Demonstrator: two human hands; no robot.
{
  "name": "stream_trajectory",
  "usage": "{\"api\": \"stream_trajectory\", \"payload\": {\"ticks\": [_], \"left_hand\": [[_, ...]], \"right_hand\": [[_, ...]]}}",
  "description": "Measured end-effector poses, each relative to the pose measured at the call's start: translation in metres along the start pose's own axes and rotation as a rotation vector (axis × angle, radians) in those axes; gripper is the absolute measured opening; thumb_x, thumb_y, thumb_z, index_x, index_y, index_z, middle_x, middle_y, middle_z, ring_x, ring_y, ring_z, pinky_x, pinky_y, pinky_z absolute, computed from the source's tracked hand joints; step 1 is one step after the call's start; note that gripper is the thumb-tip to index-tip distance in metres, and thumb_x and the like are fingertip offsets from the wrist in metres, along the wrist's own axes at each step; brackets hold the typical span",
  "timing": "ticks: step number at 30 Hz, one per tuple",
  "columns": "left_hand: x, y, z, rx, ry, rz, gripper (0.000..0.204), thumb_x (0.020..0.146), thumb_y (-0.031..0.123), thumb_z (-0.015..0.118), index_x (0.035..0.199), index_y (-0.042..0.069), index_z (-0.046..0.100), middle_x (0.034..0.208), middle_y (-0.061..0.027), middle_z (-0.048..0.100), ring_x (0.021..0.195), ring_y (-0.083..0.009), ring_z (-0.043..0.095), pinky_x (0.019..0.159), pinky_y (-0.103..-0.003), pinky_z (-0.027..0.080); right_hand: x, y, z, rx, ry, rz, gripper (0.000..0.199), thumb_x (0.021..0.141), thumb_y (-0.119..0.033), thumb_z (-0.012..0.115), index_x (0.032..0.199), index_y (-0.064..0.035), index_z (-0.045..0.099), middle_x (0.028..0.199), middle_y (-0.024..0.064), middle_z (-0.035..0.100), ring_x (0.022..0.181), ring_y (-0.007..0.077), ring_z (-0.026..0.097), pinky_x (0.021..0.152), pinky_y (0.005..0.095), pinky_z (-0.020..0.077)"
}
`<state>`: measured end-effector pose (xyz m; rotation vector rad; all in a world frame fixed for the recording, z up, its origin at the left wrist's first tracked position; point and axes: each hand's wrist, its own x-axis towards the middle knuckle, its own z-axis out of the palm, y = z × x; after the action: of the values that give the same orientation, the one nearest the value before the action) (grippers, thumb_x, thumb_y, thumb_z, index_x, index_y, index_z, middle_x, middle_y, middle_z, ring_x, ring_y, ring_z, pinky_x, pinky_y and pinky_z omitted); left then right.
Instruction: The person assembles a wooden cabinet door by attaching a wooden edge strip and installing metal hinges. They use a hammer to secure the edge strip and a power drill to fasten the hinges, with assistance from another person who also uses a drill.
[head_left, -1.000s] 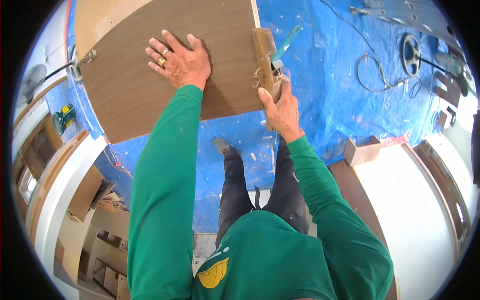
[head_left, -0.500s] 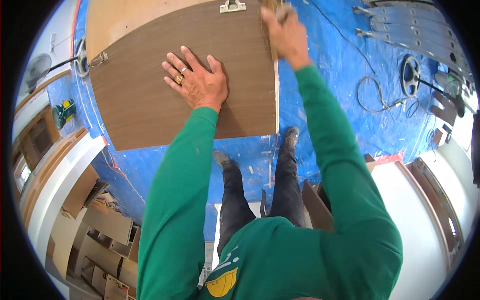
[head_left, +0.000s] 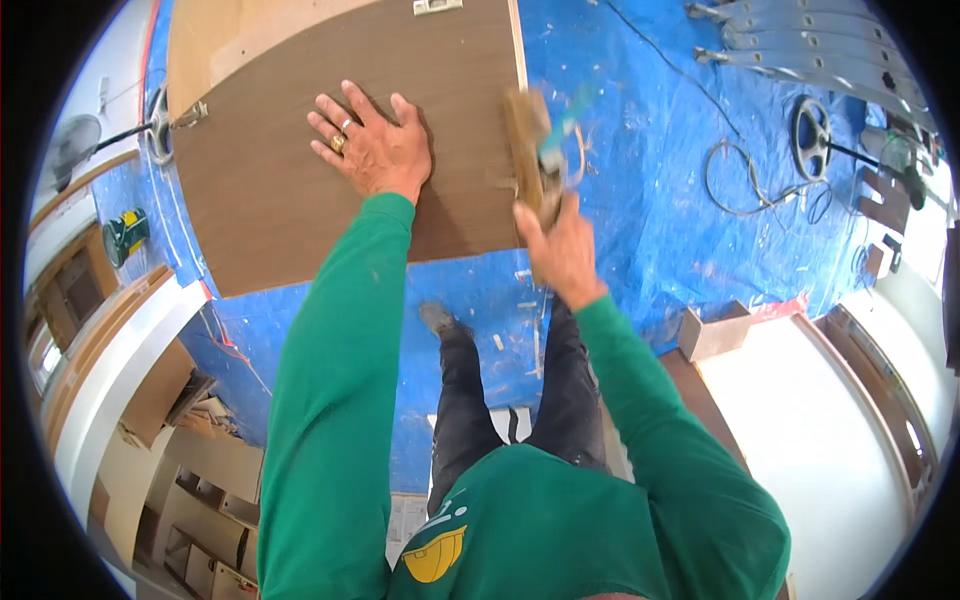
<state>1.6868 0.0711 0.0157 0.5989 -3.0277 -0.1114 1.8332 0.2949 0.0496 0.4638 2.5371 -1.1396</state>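
A dark brown wood-grain panel point(head_left: 300, 190) lies flat in front of me, with a metal hinge point(head_left: 191, 115) at its left edge and another hinge point(head_left: 437, 6) near the far edge. My left hand point(head_left: 376, 150) presses flat on it, fingers spread, two rings showing. At the panel's right edge my right hand point(head_left: 562, 252) grips the rear of what looks like a wooden hand plane point(head_left: 524, 145). The plane is smeared by motion, so I cannot tell whether it touches the edge. A turquoise blur shows beside it.
A pale wooden board point(head_left: 235, 40) adjoins the panel's far left. Blue plastic sheeting point(head_left: 650, 190) covers the floor. At right are a metal ladder point(head_left: 800, 40), a coiled cable point(head_left: 735, 180) and a stand with a wheel-shaped base point(head_left: 811, 138). Cabinet parts point(head_left: 215, 480) lie at lower left.
My right hand has drawn the hand plane back toward me along the panel's right edge. The left hand stays flat on the panel. The whole view has shifted slightly.
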Motion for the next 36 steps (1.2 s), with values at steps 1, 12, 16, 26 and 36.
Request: {"api": "stream_trajectory", "payload": {"ticks": [1, 12, 16, 26, 36], "left_hand": [[-0.001, 0.003, 0.001, -0.001, -0.007, 0.000, 0.080, 0.111, 0.057, 0.041, 0.175, 0.010, 0.026, 0.182, -0.0254, 0.018, 0.170, -0.0441, 0.009, 0.135, -0.062, 0.008], [-0.007, -0.004, -0.007, 0.031, -0.051, 0.007, 0.081, 0.111, 0.055, 0.043, 0.175, 0.008, 0.026, 0.182, -0.0266, 0.016, 0.169, -0.0467, 0.007, 0.135, -0.063, 0.007], [-0.006, 0.002, -0.011, -0.023, -0.065, 0.015, 0.081, 0.111, 0.054, 0.042, 0.174, 0.006, 0.025, 0.181, -0.0291, 0.015, 0.169, -0.0481, 0.006, 0.135, -0.064, 0.006], [0.001, -0.006, -0.005, -0.016, 0.002, 0.009, 0.082, 0.111, 0.056, 0.040, 0.175, 0.006, 0.025, 0.181, -0.0292, 0.015, 0.169, -0.0477, 0.006, 0.135, -0.063, 0.006], [-0.001, -0.003, -0.004, 0.016, -0.029, -0.005, 0.080, 0.111, 0.055, 0.043, 0.175, 0.011, 0.027, 0.182, -0.0247, 0.018, 0.170, -0.0436, 0.009, 0.136, -0.061, 0.008]], "right_hand": [[-0.009, 0.005, 0.000, 0.039, 0.027, -0.007, 0.076, 0.099, -0.058, 0.075, 0.125, 0.0105, 0.053, 0.090, 0.0343, 0.073, 0.082, 0.0538, 0.072, 0.071, 0.0585, 0.0565], [0.166, -0.065, -0.013, 0.059, 0.129, -0.102, 0.090, 0.099, -0.067, 0.069, 0.138, 0.0127, 0.052, 0.098, 0.0349, 0.075, 0.096, 0.0542, 0.073, 0.084, 0.0567, 0.0577], [0.266, -0.093, -0.022, 0.013, 0.241, -0.238, 0.089, 0.099, -0.067, 0.065, 0.138, 0.0127, 0.058, 0.114, 0.0388, 0.072, 0.112, 0.0555, 0.068, 0.097, 0.0563, 0.0549], [0.120, -0.066, -0.009, -0.035, 0.094, -0.108, 0.089, 0.096, -0.066, 0.072, 0.137, 0.0106, 0.052, 0.094, 0.0332, 0.075, 0.091, 0.0533, 0.074, 0.079, 0.0584, 0.0587], [0.019, -0.008, -0.003, 0.107, 0.039, -0.073, 0.079, 0.099, -0.055, 0.076, 0.139, 0.0087, 0.050, 0.089, 0.0322, 0.074, 0.083, 0.0548, 0.072, 0.073, 0.0594, 0.0558]]}}
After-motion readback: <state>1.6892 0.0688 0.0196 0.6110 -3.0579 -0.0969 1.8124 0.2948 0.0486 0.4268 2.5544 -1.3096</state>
